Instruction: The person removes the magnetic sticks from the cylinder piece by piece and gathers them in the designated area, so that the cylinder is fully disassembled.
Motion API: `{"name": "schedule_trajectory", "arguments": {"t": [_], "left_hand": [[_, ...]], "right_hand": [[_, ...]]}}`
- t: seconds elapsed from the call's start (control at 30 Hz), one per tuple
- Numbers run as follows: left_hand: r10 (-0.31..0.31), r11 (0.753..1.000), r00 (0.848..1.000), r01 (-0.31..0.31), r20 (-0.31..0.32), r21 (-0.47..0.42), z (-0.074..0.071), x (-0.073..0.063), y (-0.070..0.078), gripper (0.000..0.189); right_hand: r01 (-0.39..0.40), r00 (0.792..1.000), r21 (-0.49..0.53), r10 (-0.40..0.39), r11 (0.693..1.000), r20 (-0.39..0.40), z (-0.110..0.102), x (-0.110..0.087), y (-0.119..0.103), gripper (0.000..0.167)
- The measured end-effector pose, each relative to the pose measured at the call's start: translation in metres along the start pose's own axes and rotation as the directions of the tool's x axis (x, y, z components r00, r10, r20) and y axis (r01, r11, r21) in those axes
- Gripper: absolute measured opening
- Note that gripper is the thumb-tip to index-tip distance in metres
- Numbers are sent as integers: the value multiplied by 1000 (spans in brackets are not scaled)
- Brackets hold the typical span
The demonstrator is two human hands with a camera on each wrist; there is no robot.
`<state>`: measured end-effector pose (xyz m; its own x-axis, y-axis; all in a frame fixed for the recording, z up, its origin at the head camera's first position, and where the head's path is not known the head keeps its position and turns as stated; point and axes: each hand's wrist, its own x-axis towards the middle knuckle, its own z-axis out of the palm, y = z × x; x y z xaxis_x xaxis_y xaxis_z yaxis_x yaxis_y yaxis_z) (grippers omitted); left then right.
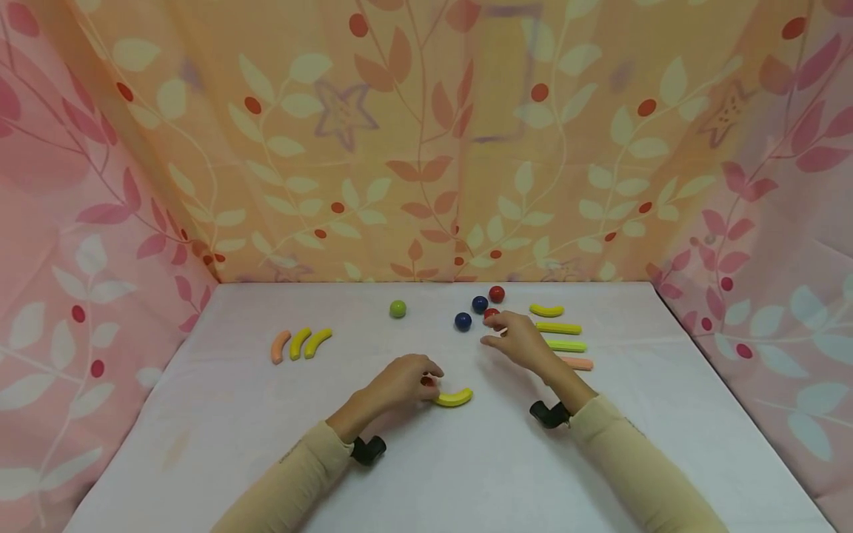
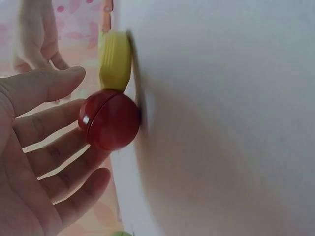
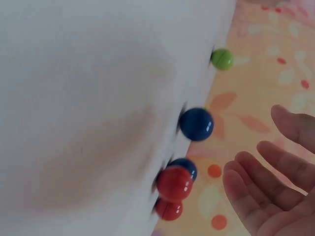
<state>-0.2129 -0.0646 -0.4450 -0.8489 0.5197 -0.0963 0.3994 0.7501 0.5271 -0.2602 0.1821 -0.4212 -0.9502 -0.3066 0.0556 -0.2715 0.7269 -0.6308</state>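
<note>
My left hand (image 1: 400, 381) is near the middle of the table with its fingers loosely bent around the far side of a red ball (image 2: 110, 120). Thumb and fingers stand apart, and the fingertips reach right to the ball in the left wrist view. Beyond the ball lies a curved yellow stick (image 1: 455, 398), its end against the ball in that view. Farther right, my right hand (image 1: 523, 340) hovers with spread, relaxed fingers and nothing in them. Close by its fingertips are a red ball (image 3: 174, 184), a second red ball (image 3: 169, 210) and two blue balls (image 3: 197, 124).
A green ball (image 1: 397, 309) sits at the back middle. Left of it lie a curved orange stick (image 1: 281, 347) and two curved yellow sticks (image 1: 318, 343). By the right hand are a curved yellow stick (image 1: 547, 311) and straight yellow (image 1: 560, 328), green (image 1: 568, 346) and orange (image 1: 578, 363) sticks.
</note>
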Motion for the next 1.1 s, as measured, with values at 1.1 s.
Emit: {"name": "schedule_trajectory", "arguments": {"t": [1.1], "left_hand": [[-83, 991, 996, 81, -21, -108, -1, -4, -9, 29]], "right_hand": [[280, 899, -175, -194, 944, 392, 64, -30, -46, 16]]}}
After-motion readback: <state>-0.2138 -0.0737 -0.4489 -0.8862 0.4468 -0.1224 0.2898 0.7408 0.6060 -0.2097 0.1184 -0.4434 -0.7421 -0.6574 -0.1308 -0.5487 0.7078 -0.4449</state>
